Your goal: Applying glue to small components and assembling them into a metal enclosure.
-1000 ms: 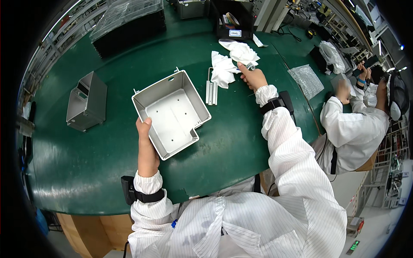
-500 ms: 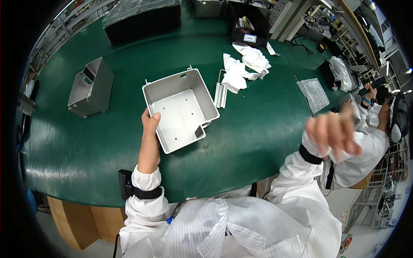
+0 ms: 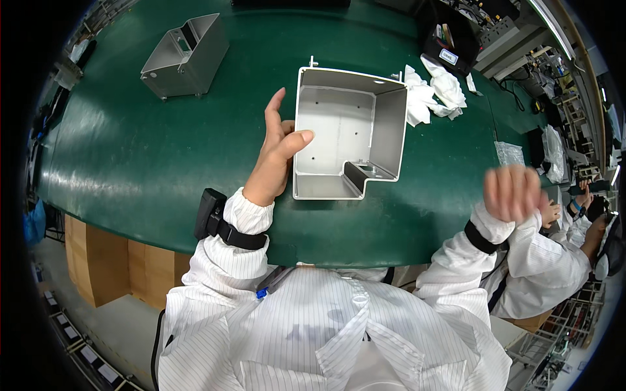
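Two grey metal housings and perhaps three crumpled white cloths are visible.

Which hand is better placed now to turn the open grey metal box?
Probably the left hand: its thumb touches the wall of the metal box. The right hand is raised, blurred, away from it.

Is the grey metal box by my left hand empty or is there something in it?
Empty. The grey metal box lies open side up on the green table, showing a bare floor with small holes. The left hand touches its wall.
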Demonstrator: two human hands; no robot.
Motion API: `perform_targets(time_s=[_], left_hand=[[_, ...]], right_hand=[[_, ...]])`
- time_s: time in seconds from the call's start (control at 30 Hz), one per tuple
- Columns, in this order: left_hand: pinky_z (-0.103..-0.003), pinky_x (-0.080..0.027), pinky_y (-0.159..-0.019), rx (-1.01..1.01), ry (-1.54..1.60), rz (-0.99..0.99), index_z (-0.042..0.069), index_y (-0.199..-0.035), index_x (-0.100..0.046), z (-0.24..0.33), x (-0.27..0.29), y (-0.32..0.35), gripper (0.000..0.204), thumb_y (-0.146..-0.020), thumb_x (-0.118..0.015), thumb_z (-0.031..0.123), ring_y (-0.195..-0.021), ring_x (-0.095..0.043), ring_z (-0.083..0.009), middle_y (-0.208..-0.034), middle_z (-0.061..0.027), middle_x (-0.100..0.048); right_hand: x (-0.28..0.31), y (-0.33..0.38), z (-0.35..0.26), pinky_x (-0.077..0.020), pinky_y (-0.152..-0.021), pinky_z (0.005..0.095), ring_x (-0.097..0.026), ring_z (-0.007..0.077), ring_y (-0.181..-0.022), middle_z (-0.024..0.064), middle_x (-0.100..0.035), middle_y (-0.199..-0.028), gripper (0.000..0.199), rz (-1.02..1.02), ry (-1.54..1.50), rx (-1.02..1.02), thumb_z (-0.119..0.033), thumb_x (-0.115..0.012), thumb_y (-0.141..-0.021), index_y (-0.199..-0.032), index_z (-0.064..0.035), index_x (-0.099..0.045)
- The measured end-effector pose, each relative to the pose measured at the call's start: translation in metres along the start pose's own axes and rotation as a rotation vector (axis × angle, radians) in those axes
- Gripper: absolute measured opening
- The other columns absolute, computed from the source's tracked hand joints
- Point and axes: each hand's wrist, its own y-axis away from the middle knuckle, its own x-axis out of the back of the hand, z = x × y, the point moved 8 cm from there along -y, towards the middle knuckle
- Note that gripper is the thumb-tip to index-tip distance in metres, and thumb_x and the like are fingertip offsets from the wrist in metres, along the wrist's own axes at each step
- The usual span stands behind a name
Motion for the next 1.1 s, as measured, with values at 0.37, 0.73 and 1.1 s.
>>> perform_targets(time_s=[0.37,0.73,1.1], left_hand=[[-0.043,-0.034,-0.098,-0.251,0.131,0.127,0.020,-0.143,0.003,0.002,0.015,0.011,0.105,-0.063,-0.064,0.034,-0.122,-0.034,-0.0291,-0.134,-0.0129,-0.027],[-0.039,-0.039,-0.094,-0.375,0.407,-0.214,0.012,-0.140,-0.023,-0.014,0.021,0.020,0.082,-0.081,-0.052,0.061,-0.117,-0.038,-0.0181,-0.133,-0.0054,-0.036],[-0.034,-0.042,-0.088,-0.034,0.742,-0.319,0.008,-0.130,-0.041,0.002,-0.016,0.009,0.071,-0.089,-0.027,0.064,-0.103,-0.053,-0.0186,-0.114,-0.0048,-0.057]], right_hand=[[-0.091,-0.009,0.114,-0.0223,-0.107,0.0394,-0.023,0.0272,-0.132,0.0132,-0.016,-0.146,0.112,0.078,-0.171,-0.311,-0.079,-0.045,-0.066,-0.144,-0.0121,-0.001],[-0.097,-0.013,0.133,-0.0370,-0.097,0.0356,-0.046,0.0234,-0.115,0.0126,-0.043,-0.129,0.100,0.399,-0.530,-0.295,-0.066,-0.056,-0.071,-0.142,-0.0057,-0.021],[-0.053,-0.009,0.148,-0.0416,-0.093,0.0340,-0.051,0.0223,-0.109,0.0147,-0.049,-0.125,0.094,0.397,-0.518,-0.415,-0.066,-0.047,-0.074,-0.138,0.0005,-0.028]])
